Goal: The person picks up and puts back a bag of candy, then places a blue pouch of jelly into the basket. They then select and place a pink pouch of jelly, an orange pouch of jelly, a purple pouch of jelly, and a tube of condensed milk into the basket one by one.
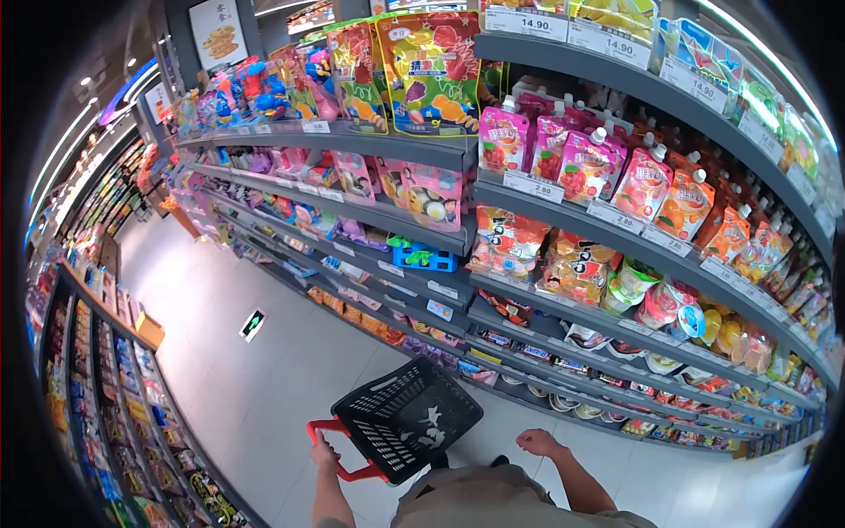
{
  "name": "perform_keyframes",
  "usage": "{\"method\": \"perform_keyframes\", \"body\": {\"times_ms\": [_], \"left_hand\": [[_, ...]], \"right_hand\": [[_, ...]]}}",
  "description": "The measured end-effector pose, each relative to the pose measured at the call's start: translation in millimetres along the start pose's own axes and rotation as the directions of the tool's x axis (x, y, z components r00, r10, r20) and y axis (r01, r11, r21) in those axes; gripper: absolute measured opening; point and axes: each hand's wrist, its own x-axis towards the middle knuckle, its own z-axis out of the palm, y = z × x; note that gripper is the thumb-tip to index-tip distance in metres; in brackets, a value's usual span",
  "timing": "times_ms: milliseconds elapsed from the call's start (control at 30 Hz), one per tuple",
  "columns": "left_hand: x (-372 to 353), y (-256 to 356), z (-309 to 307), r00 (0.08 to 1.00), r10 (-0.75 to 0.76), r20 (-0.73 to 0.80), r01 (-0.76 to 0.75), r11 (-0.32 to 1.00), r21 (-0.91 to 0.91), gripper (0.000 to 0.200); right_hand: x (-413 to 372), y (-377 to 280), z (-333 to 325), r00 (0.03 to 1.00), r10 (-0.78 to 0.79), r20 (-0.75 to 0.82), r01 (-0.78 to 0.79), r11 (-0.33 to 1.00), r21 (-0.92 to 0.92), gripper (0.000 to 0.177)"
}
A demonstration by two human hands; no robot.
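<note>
You stood in a shop aisle on a pale, glossy tiled floor (220, 387), with grey metal shelving (563, 304) running along your right and a green arrow sticker (252, 325) set into the floor ahead. White price tags on the front edges of the shelves read "14.90" (528, 22) and "2.90" (544, 187), the latter below pink spouted drink pouches (581, 163). Your left hand (324, 455) was stretched forward and wrapped tight round the red handle (352, 473) of a black plastic mesh shopping basket (405, 418), which hung tilted above the floor near the lowest shelf's edge. Your right hand (537, 442) was curled into a loose fist, with nothing visible in it.
</note>
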Motion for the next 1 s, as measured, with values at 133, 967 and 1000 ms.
{"method": "perform_keyframes", "body": {"times_ms": [133,967,1000], "left_hand": [[26,27,0,0.998,0.008,0.056,-0.007,1.0,-0.018,0.057],[112,69,-16,0.993,0.05,0.107,-0.065,0.988,0.142,0.061],[112,70,-18,0.993,0.051,0.106,-0.066,0.987,0.145,0.061]], "right_hand": [[2,-36,2,0.981,-0.095,-0.171,0.082,0.993,-0.083,0.032],[-100,-368,-213,0.749,-0.618,-0.239,0.601,0.785,-0.149,0.026],[-106,-383,-231,0.726,-0.632,-0.272,0.609,0.774,-0.173,0.026]]}}
